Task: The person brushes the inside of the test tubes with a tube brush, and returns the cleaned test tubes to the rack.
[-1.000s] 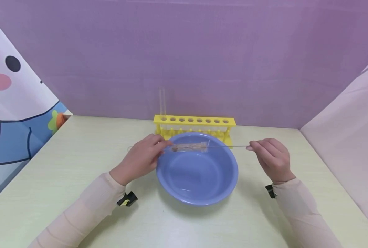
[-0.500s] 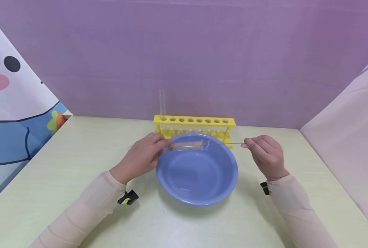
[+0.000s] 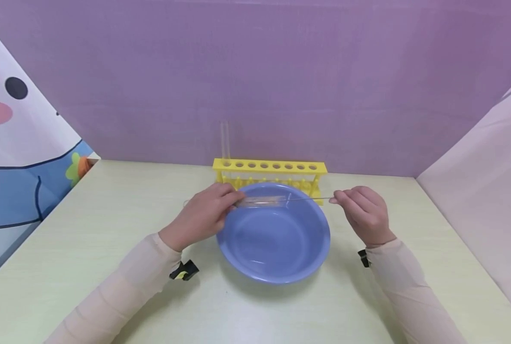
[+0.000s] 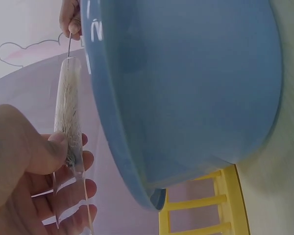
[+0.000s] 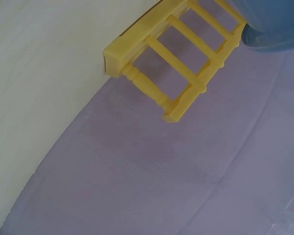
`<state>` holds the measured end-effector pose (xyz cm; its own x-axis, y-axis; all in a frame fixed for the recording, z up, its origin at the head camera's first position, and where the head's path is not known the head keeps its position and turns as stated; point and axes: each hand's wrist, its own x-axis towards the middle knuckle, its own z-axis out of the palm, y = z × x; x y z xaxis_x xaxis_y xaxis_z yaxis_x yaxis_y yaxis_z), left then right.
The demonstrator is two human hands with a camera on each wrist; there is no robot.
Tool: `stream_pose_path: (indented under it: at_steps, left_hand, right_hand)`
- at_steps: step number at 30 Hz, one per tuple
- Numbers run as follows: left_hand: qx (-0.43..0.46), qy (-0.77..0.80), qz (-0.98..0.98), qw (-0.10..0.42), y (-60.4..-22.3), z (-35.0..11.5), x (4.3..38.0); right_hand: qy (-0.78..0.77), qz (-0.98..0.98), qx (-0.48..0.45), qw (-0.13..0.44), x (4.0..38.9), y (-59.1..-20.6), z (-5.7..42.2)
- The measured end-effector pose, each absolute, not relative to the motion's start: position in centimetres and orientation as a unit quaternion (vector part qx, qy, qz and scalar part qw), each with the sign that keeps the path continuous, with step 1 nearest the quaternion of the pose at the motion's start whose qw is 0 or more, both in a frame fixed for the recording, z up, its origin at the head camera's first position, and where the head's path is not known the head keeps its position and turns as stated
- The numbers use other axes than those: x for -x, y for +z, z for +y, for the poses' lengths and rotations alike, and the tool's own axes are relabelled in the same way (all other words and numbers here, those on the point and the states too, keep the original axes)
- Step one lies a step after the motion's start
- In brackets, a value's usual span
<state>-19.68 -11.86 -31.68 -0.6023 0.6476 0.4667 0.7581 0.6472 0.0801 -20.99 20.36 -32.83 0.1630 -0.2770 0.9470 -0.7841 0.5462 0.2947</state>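
My left hand (image 3: pixel 203 215) grips a clear glass test tube (image 3: pixel 261 201) lying level above the far part of a blue basin (image 3: pixel 277 239). The pale bristles of a test tube brush (image 4: pixel 68 107) fill part of the tube, as the left wrist view shows. Its thin wire handle (image 3: pixel 309 198) comes out of the tube's right end. My right hand (image 3: pixel 364 215) pinches that wire beyond the basin's right rim. In the left wrist view, the left thumb presses the glass while the other fingers support it from behind.
Behind the basin stands a yellow test tube rack (image 3: pixel 270 166) with a row of holes. Another clear test tube (image 3: pixel 225 141) stands upright in its leftmost hole. A purple curtain (image 3: pixel 255 86) backs the pale table (image 3: pixel 109 210).
The right hand has moved left and slightly up, toward the left hand, pushing the brush deeper into the tube. The left hand has shifted a little right.
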Motion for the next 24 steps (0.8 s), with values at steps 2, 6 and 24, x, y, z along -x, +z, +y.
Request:
stream_pose_path:
  at_steps: [2, 6, 24]
  left_hand:
    - [0.397, -0.135, -0.885, 0.202, -31.64, -11.83, 19.66]
    - [0.397, -0.137, -0.885, 0.202, -31.54, -11.81, 19.58]
    - [0.402, -0.138, -0.883, 0.199, -31.23, -11.32, 19.18]
  right_hand:
    - [0.201, -0.614, -0.434, 0.627, 20.95, -32.8, 20.3]
    - [0.197, -0.616, -0.442, 0.622, 20.93, -32.66, 20.17]
    - [0.179, -0.612, -0.461, 0.617, 20.93, -32.74, 19.4]
